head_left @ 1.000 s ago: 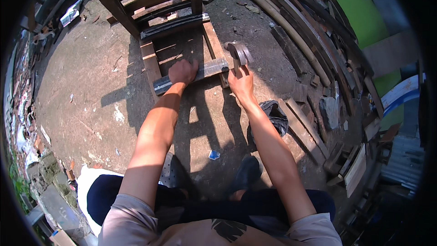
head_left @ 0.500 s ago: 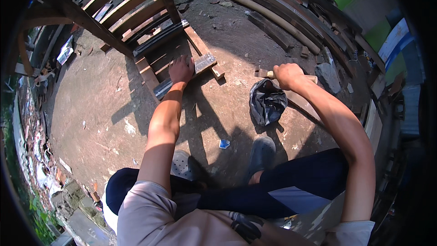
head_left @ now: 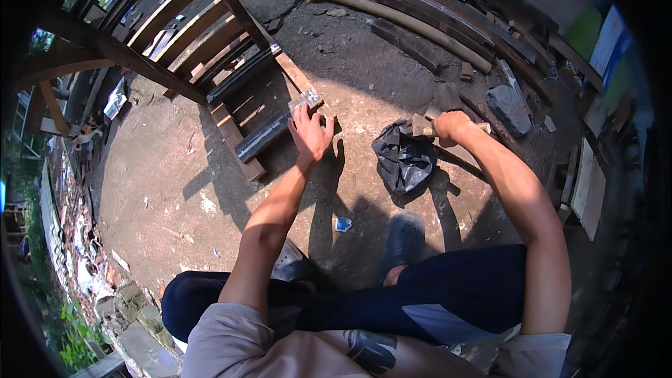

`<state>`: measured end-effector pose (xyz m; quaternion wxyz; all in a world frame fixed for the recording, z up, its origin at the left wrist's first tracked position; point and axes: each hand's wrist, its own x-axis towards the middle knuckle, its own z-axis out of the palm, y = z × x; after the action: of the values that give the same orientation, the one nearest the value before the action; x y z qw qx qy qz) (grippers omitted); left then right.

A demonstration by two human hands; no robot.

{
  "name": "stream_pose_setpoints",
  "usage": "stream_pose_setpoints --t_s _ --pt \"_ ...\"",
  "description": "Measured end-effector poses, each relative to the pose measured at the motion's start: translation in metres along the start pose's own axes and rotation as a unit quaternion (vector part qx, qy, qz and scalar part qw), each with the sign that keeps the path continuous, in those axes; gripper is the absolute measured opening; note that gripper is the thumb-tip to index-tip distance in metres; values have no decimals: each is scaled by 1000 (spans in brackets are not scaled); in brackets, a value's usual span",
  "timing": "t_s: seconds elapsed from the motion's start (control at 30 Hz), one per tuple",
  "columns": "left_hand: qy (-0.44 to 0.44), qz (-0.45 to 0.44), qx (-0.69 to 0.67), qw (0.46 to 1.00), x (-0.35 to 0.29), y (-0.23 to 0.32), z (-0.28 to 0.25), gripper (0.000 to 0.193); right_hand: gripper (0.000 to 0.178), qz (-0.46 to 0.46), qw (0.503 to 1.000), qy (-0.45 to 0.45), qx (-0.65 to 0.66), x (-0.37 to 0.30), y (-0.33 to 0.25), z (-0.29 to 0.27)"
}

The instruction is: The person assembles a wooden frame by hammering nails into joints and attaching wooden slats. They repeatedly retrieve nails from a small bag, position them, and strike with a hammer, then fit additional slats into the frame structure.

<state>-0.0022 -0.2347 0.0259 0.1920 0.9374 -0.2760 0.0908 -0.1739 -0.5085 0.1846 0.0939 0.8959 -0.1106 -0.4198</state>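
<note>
While the R hand (head_left: 453, 128) is closed in a fist round a hammer (head_left: 421, 126), the L hand (head_left: 313, 137) is at a dark wooden slat (head_left: 269, 129), approx. at its right end. From where I stand, the slat lies across the two side rails (head_left: 291, 72) of a wooden frame, in front of the person and a little to their left. Its long axis is diagonal: one end is nearer and to the left; the other, w/ pale surface, is farther and to the right, by the L fingers (head_left: 303, 117). So the L hand is clearly the nearer one; the R hand is well apart from the slat, on the person's right side.

L fingers are a bit spread, w/ the thumb apart, and I don't see them pinch anything. They are over the pale end, prob. touching it, but I cannot tell the contact for sure. Most of the slat's length goes leftward from these fingers, somewhat toward the person.

R fingers are pressed together round the light handle (head_left: 483, 127); the hammer head points left, at the upper edge of a black plastic bag (head_left: 406, 161). Whether head & bag touch, I cannot tell.
</note>
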Motion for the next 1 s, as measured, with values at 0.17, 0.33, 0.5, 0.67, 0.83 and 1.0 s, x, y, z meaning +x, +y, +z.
stream_pose_setpoints --t_s 0.17,0.33,0.5,0.67,0.83,1.0 --pt "58 76 -260 961 -21 66 -21 22 38 21 998 -47 44 11 9 0" --pt "-39 336 -330 881 -49 139 -32 20 40 13 1000 -16 13 24 17 26" --pt "-218 227 -170 934 -73 146 3 37 38 17 999 -9 39 13 22 39" --pt "-191 180 -146 954 -70 130 40 40 37 16 999 -18 49 9 30 54" --pt "-190 149 -79 967 -56 146 45 30 38 34 998 -22 58 13 34 78" --pt "-241 149 -56 957 -48 147 47 29 37 20 998 -19 58 16 38 85"
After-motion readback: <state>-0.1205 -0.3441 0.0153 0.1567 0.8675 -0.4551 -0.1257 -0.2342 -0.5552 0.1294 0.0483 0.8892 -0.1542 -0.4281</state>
